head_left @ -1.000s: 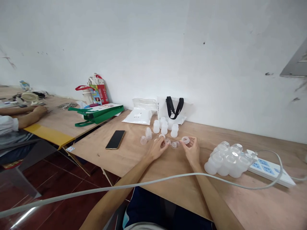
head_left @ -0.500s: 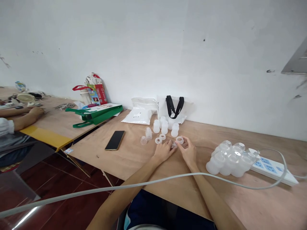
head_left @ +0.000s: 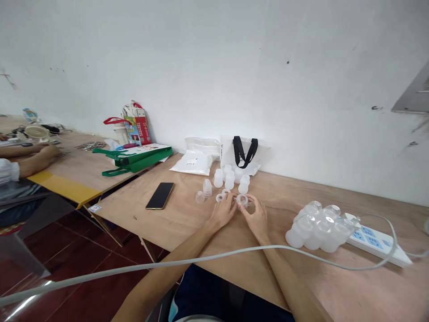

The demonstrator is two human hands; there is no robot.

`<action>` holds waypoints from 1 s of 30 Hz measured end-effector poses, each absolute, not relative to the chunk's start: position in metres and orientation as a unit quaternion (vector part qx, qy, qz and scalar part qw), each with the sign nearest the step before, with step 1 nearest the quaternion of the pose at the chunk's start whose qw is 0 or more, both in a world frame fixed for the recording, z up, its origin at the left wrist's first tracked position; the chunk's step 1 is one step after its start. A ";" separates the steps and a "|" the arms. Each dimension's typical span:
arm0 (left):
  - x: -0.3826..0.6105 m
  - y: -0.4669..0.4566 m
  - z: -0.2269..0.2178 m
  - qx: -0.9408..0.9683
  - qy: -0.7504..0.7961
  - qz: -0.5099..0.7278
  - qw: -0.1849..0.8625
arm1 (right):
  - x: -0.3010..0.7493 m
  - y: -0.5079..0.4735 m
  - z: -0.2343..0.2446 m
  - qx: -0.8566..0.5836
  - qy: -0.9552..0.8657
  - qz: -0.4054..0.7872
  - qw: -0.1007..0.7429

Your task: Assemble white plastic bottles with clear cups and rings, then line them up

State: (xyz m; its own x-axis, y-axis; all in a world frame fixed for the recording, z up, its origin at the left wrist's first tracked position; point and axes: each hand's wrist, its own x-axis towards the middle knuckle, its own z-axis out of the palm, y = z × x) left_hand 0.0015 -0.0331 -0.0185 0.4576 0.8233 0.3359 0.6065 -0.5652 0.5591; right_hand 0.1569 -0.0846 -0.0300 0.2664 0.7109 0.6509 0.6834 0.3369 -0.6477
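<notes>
A clear plastic ring (head_left: 242,201) sat between the hands, mid-tabletop (head_left: 187,219). The right hand (head_left: 257,220) had its grip closed on it, a close pinch that suited so small a piece. The left hand (head_left: 223,212) curled in beside it, though fingers hid whether it touched. Another ring (head_left: 220,197) lay just beyond, near clear cups (head_left: 207,188).

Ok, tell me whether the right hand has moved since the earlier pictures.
Yes: the right hand has shifted left in the view, closer to the black smartphone.
</notes>
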 end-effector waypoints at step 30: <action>0.004 -0.029 -0.028 0.903 0.332 0.221 0.164 | 0.132 -0.019 -0.001 -0.571 -0.700 0.028 0.428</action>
